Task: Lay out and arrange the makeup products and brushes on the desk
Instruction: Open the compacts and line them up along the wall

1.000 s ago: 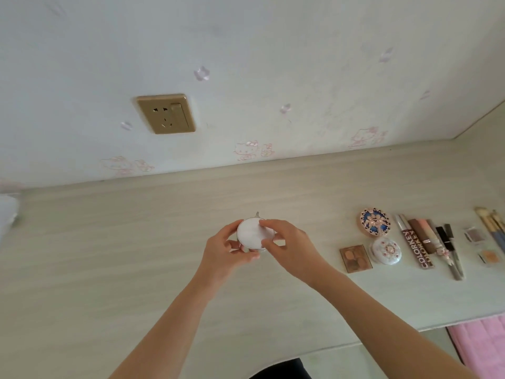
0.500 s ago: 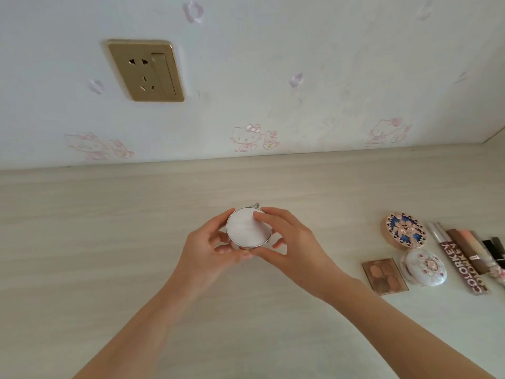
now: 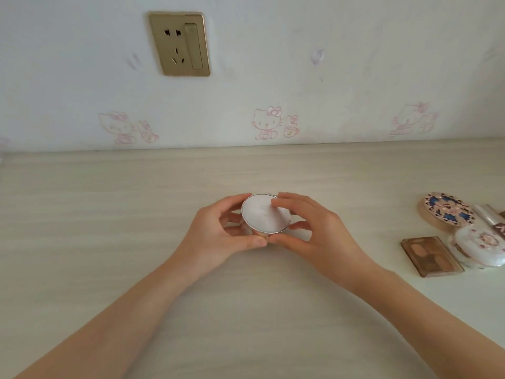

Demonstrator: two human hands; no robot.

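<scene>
Two hands hold one round white compact [image 3: 265, 214] over the middle of the bench [image 3: 109, 228]. The compact has a silver rim, and its flat pale top is tilted a little toward the person. I cannot tell whether its base touches the bench or is just above it.

Left hand [image 3: 216, 236]: its fingers [image 3: 235, 200] curl round the compact's left and far side, with the thumb under the near edge. It is a narrow grip, closed on the case.

Right hand [image 3: 311, 233]: the index fingertip lies on the top face near the far rim. The thumb meets the near edge next to the left thumb, and the other fingers are bent along the right side. This hand also grips the case. Both forearms come in from the lower corners, bare.

Other products lie well apart at the right edge of the bench:
- A brown eyeshadow palette [image 3: 430, 255] lies flat and nearest the hands.
- A white floral compact [image 3: 481, 247] is just beside the palette on its right. I cannot tell whether they touch.
- A blue patterned compact [image 3: 448, 210] lies behind those two.
- A clear tube [image 3: 489, 214] is partly cut off by the frame, and its label is unreadable.

The wall [image 3: 355, 36] behind the bench is pale. A gold wall socket [image 3: 179, 43] sits up and left of the hands. Pink cartoon cat stickers [image 3: 266, 123] run in a row just above the bench's back edge.
</scene>
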